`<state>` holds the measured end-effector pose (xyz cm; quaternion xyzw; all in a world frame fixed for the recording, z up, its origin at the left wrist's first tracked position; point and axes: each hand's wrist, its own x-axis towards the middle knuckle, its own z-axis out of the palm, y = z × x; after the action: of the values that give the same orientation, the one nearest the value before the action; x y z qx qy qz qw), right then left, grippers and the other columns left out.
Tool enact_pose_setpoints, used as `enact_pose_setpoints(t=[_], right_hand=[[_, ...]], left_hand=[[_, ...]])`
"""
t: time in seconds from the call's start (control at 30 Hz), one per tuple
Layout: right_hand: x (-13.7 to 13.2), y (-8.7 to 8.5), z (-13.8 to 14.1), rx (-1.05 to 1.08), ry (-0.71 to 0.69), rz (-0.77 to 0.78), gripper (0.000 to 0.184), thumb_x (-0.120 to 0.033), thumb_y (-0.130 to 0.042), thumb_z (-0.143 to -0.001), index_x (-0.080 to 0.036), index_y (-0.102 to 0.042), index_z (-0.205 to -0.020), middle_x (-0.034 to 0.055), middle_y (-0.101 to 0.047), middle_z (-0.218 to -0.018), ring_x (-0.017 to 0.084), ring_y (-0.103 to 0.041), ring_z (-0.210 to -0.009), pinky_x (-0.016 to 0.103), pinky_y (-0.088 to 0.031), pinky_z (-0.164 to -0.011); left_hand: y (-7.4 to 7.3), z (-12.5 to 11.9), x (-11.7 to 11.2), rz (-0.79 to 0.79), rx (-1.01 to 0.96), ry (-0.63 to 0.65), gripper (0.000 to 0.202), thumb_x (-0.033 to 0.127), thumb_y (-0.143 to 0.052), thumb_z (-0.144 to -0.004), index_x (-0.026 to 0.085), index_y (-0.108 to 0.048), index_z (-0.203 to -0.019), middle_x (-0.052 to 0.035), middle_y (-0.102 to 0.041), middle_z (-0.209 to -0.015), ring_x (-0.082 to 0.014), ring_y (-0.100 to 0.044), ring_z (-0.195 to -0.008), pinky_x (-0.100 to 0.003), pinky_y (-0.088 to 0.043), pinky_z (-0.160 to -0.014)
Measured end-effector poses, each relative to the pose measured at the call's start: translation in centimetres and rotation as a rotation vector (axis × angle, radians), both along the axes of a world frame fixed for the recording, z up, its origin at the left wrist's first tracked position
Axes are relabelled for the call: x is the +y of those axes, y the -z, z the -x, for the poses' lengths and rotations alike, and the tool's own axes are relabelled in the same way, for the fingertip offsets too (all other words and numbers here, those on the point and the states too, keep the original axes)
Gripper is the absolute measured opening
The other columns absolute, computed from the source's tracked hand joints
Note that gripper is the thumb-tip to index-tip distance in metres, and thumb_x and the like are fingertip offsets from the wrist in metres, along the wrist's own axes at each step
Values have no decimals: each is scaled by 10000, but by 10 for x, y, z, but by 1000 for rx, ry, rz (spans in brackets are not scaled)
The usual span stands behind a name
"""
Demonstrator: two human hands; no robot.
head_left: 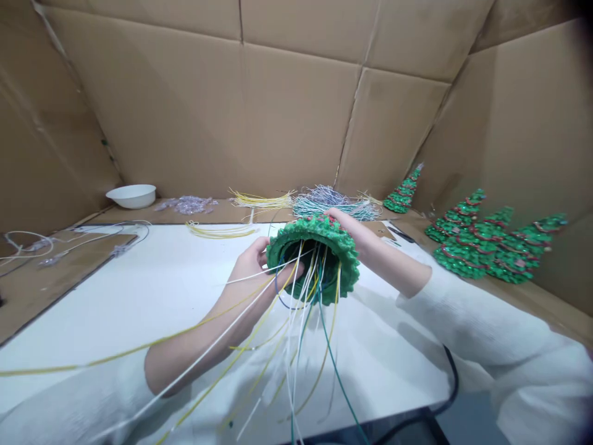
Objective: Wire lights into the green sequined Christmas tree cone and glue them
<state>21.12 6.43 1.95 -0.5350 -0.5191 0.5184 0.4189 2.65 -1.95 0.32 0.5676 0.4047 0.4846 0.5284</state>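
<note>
Bottom of frame, nearest: loose white wires (204,356), yellow wires (139,348) and a green wire (345,388) trail toward the camera; black cable (456,378) lower right. Wires run out of the open base of a hollow green tree (312,227), frame centre, held tilted above the white tabletop (162,272), base facing camera. Small blue loop (277,289) at its left edge.

Both hands on the tree. Left hand (257,262) grips the left rim, thumb inside the opening, fingers outside. Right hand (345,225) holds it at upper right, from behind; fingers mostly hidden.

Left edge: white cables (28,244) on a brown board (55,278). Past the tree: a few yellow strands (220,232). Right side: three decorated trees (467,247) close together, fourth tree (404,193) farther back. Far edge, left to right: white bowl (134,196), clear plastic bits (189,204), yellow bundle (262,199), teal-and-white wire pile (333,207). Cardboard walls (194,93) behind.
</note>
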Motion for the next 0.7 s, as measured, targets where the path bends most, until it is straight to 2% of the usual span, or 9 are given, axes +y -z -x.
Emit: enact_pose_setpoints(t=[0.17,0.33,0.43,0.5,0.63,0.7], right_hand=[[-3,-8,3,21,66,-11,251,-320,-449,-780,-223,-353,-569,-30,-394,-468,98,-361,-399,247,-333,-414],[21,-7,-9,-24,142,-104,221,-316,-454,-773,-230,-372,-586,-40,-377,-431,107,-369,-381,247,-317,-382],[30,-15,-17,-79,182,-221,227,-335,-471,-786,-232,-386,-602,-42,-395,-423,114,-394,-389,242,-341,-390],[30,-26,-20,-134,196,-316,252,-341,-478,-800,-231,-393,-590,-39,-401,-413,119,-400,-387,245,-346,-394],[25,-49,-21,-270,223,-498,294,-308,-499,-823,-221,-393,-564,-25,-417,-426,123,-415,-408,253,-324,-430],[25,-57,-21,-403,279,-674,279,-302,-506,-834,-222,-386,-594,-21,-433,-479,125,-427,-460,262,-323,-479]], left_hand=[[4,-2,-4,-53,-49,6,455,348,-754,-672,188,-555,-1049,-66,-649,-1051,-246,-596,-1014,-382,-469,-894],[12,-6,12,-114,-91,26,557,391,-748,-667,166,-527,-1127,-87,-642,-1117,-260,-589,-1046,-371,-484,-877],[18,-1,30,-173,-81,40,615,396,-753,-658,184,-515,-1184,-93,-613,-1212,-274,-574,-1099,-389,-469,-919],[24,6,41,-147,-79,55,664,386,-750,-668,218,-472,-1248,-92,-589,-1255,-268,-573,-1118,-410,-451,-956],[37,27,53,-90,-16,27,663,348,-694,-736,265,-407,-1328,-107,-597,-1239,-258,-581,-1127,-423,-438,-969],[44,37,56,-80,-4,-27,646,323,-684,-743,282,-414,-1329,-101,-626,-1202,-255,-592,-1115,-416,-438,-963]])
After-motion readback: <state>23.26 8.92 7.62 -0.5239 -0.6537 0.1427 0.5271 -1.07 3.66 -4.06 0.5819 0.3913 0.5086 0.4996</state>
